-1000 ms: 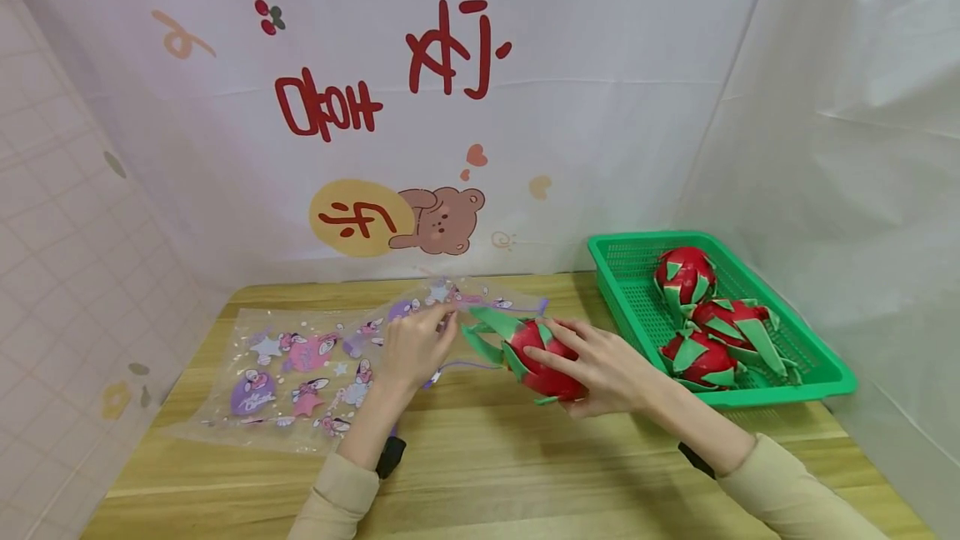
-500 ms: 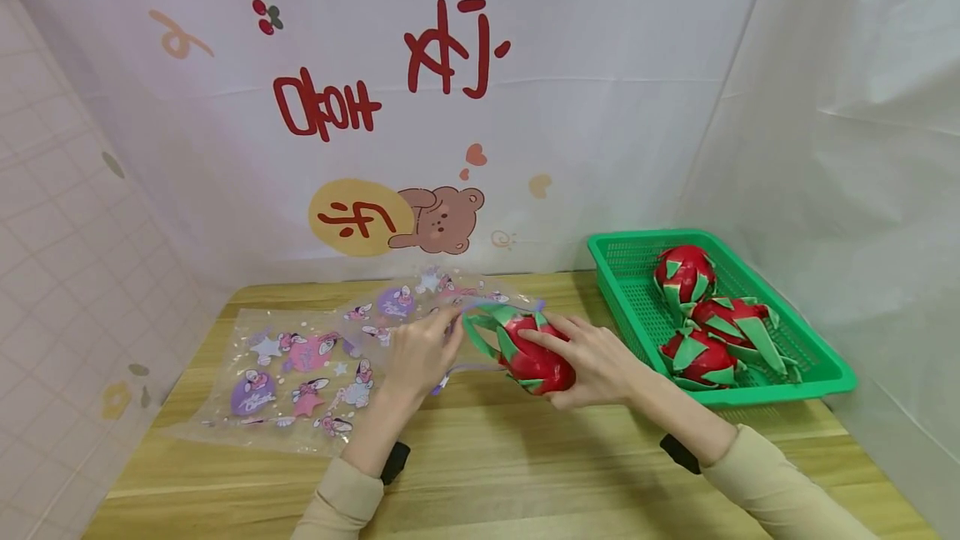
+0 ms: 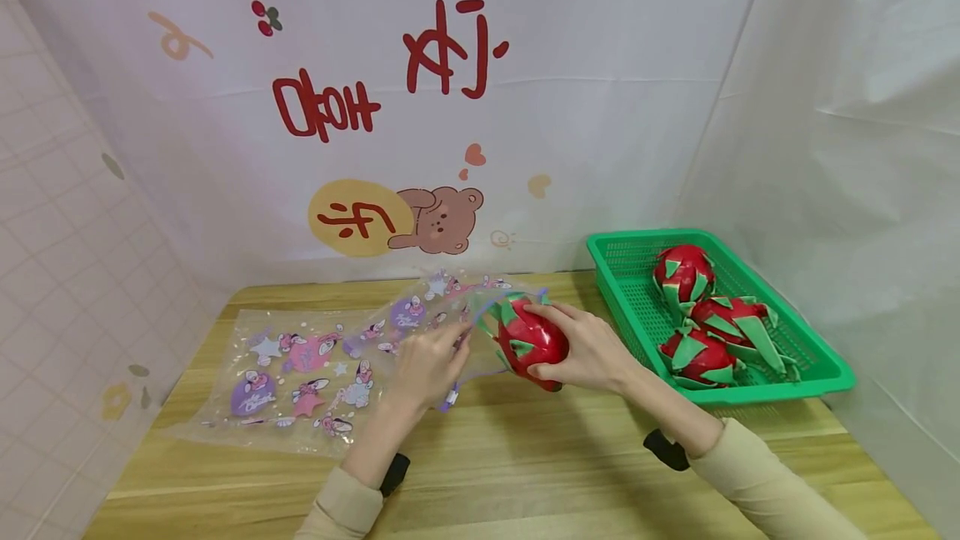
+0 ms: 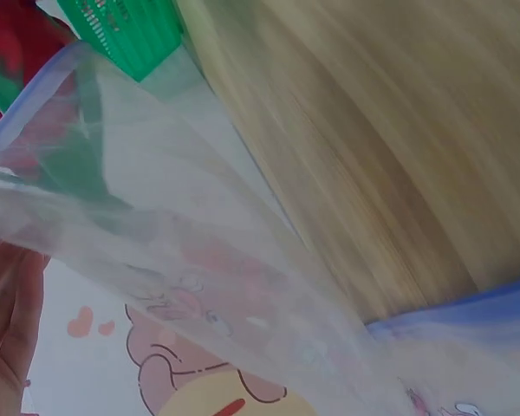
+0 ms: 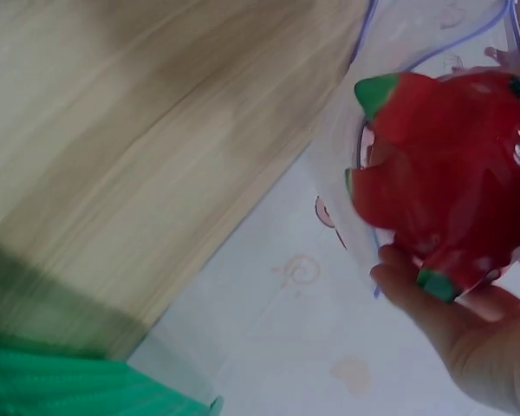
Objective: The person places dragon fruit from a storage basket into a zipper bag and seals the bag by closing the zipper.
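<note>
The green rectangular plastic basket (image 3: 787, 394), its sides perforated w/ small holes, held three red dragon fruits w/ green flaps (image 3: 684, 275): one nr its far end, two bunched toward its near end. A fourth fruit, a glossy round red dragon fruit w/ pointed green flaps (image 3: 538, 338), was out on the L side of the basket, well clear of the rim. Its leafy end sat in the mouth of a clear thin plastic bag w/ purple edging (image 3: 408, 315); most of the smooth red body was outside.

The person's R hand (image 3: 588, 352), btwn fruit and basket, gripped that fruit, fingers and thumb curved round it. The person's L hand (image 3: 427, 365), farther L of the basket, pinched the bag's edge; couldn't tell exactly w/ which fingertips. That hand also hid part of the mouth.

The bag was limp, see-through, printed w/ stars and cartoon figs. Farthest L of the basket, similar clear printed plastic film (image 3: 307, 357) lay flat; couldn't tell if it was a separate pc. Under the basket: a light wood-grain table (image 3: 525, 473). Behind it hung a creased white sheet w/ red characters and a bear (image 3: 600, 107).
</note>
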`<state>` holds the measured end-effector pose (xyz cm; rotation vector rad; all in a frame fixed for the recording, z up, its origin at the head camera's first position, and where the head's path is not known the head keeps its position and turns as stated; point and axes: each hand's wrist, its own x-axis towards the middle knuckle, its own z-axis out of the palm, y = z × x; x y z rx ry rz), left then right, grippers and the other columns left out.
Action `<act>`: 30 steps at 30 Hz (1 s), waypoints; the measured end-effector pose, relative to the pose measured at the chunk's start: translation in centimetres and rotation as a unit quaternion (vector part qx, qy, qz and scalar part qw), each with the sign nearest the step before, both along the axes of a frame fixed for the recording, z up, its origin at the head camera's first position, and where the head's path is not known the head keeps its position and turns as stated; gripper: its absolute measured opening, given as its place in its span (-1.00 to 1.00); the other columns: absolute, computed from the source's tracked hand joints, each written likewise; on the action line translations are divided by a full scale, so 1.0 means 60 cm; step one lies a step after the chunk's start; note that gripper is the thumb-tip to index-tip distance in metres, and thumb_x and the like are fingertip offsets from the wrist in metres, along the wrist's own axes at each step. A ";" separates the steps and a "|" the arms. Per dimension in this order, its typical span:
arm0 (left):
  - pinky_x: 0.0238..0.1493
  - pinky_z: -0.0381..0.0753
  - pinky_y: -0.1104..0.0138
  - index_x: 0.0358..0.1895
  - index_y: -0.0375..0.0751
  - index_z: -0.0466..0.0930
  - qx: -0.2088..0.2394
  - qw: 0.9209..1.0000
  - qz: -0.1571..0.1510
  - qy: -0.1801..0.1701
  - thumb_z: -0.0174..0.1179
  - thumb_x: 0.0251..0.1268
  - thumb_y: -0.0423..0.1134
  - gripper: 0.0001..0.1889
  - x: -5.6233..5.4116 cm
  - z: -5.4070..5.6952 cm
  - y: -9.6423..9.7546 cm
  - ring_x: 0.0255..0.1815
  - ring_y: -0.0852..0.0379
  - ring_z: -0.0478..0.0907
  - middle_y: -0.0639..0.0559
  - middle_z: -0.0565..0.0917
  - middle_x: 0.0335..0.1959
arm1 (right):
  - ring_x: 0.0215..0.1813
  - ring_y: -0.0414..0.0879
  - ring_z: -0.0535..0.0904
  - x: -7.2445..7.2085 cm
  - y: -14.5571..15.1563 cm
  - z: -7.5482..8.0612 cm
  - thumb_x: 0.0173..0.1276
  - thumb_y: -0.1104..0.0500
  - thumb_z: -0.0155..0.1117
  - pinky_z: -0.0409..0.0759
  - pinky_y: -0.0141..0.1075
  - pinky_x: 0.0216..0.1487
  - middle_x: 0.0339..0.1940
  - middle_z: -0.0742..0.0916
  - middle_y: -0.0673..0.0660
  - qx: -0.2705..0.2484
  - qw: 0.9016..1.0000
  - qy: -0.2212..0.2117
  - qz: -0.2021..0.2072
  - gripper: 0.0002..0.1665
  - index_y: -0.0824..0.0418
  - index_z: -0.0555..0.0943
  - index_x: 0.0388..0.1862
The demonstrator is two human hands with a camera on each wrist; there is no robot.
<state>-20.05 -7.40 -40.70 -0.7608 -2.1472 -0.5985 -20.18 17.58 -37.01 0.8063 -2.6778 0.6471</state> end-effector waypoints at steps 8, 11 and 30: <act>-0.67 0.43 0.60 -0.34 -0.27 0.69 0.015 1.000 -0.005 0.024 0.32 0.00 -0.41 -0.89 0.003 0.003 0.016 -0.67 0.22 0.61 0.01 0.74 -0.56 | -0.07 0.09 0.67 -0.007 -0.026 -0.010 -0.07 -0.06 0.50 0.71 -0.12 -0.27 0.08 0.68 0.21 -0.082 0.994 -0.047 -0.058 -0.17 0.01 0.47 0.25; -0.67 0.42 0.61 -0.33 -0.28 0.69 0.020 1.000 -0.003 0.015 0.31 0.01 -0.41 -0.89 0.005 0.005 0.019 -0.68 0.23 0.60 0.00 0.74 -0.55 | -0.07 0.08 0.68 -0.009 -0.034 -0.013 -0.05 -0.07 0.49 0.71 -0.11 -0.25 0.06 0.69 0.20 -0.085 0.993 -0.048 -0.071 -0.18 0.05 0.47 0.24; -0.78 0.02 0.66 0.11 -0.27 0.53 -0.026 0.990 0.024 -0.137 0.38 -0.03 -0.34 -0.48 0.044 -0.006 0.017 -0.79 0.45 -0.03 -0.03 0.73 -0.33 | -0.08 0.10 0.68 -0.022 -0.041 0.005 0.04 -0.14 0.41 0.70 -0.12 -0.21 0.03 0.71 0.21 -0.148 0.966 -0.160 -0.143 -0.22 0.00 0.45 0.27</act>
